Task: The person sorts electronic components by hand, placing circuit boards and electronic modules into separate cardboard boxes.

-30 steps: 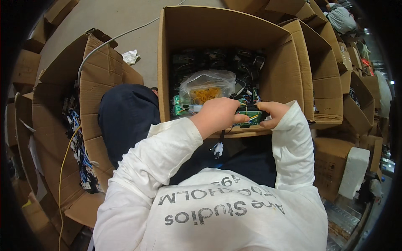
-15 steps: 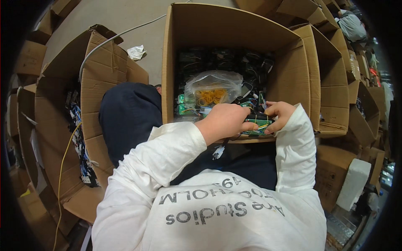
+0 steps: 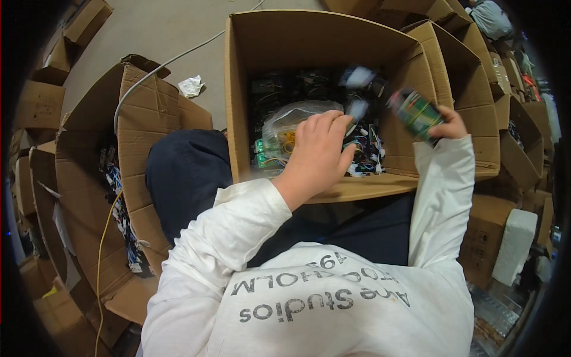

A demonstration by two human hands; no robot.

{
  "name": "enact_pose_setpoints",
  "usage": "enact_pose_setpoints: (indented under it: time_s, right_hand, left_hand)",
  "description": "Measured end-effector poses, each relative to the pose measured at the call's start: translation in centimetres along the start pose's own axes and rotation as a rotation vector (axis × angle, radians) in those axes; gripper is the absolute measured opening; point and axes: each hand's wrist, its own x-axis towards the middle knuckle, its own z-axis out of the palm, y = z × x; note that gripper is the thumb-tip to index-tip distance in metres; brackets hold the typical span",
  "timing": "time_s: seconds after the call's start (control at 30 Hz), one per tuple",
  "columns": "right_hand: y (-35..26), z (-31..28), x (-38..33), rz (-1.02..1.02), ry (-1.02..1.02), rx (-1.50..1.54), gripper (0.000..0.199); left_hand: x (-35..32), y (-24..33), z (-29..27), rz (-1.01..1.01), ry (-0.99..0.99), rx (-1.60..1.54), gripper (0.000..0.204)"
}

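Note:
My right hand (image 3: 450, 124) grips a green circuit board (image 3: 418, 117) bound with yellow rubber bands, raised over the right wall of the large cardboard box (image 3: 333, 191). Blurred white connectors (image 3: 359, 77) trail to the left of the board, some close to my left fingertips. My left hand (image 3: 318, 149) hovers over the box's near part, thumb apart from the fingers, partly covering a clear plastic bag (image 3: 279, 122) of yellow rubber bands. Beneath it lie loose wires with white plugs (image 3: 372, 152) and a green board (image 3: 260, 153) by the left wall. Dark boards (image 3: 315, 80) fill the back.
Left of my knee (image 3: 184, 169), an open carton (image 3: 148, 113) stands beside a pile of wires and connectors (image 3: 122, 208). More cartons (image 3: 470, 89) line the right side. A grey cable (image 3: 172, 49) crosses the floor at the back, near crumpled paper (image 3: 191, 86). A white foam block (image 3: 514, 247) sits at the right.
My right hand has lifted the circuit board up and to the right, away from the box's near edge. The left hand has come off it and turned its fingers toward the bag.

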Motion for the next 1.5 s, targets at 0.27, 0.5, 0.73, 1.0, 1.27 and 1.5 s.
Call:
enact_pose_setpoints:
  time_s: [0.27,0.5,0.73,1.0,1.27,1.5]
  right_hand:
    - [1.9,-1.7,2.6,-0.235,0.846,1.0,0.038]
    - [11.6,12.8,8.5,0.165,0.24,-0.043,0.029]
    - [15.6,27.4,11.9,-0.033,-0.422,-0.969,0.04]
    - [19.3,35.0,14.2,0.056,-0.693,-1.422,0.056]
    - [23.8,32.0,16.1,0.102,-0.328,-1.411,0.054]
    - [24.8,32.1,17.4,0.192,-0.306,-1.344,0.046]
  left_hand:
    - [-5.5,1.8,0.4,-0.035,-0.852,-0.003,0.025]
    - [-8.5,2.8,0.7,0.08,-0.835,0.08,0.036]
    - [-8.9,2.1,1.0,0.013,-0.935,0.157,0.033]
    - [-8.3,1.2,0.5,-0.121,-1.049,0.123,0.021]
    - [-8.5,1.3,1.0,-0.093,-1.12,0.184,0.026]
    - [-8.7,1.3,0.3,-0.092,-1.138,0.227,0.03]
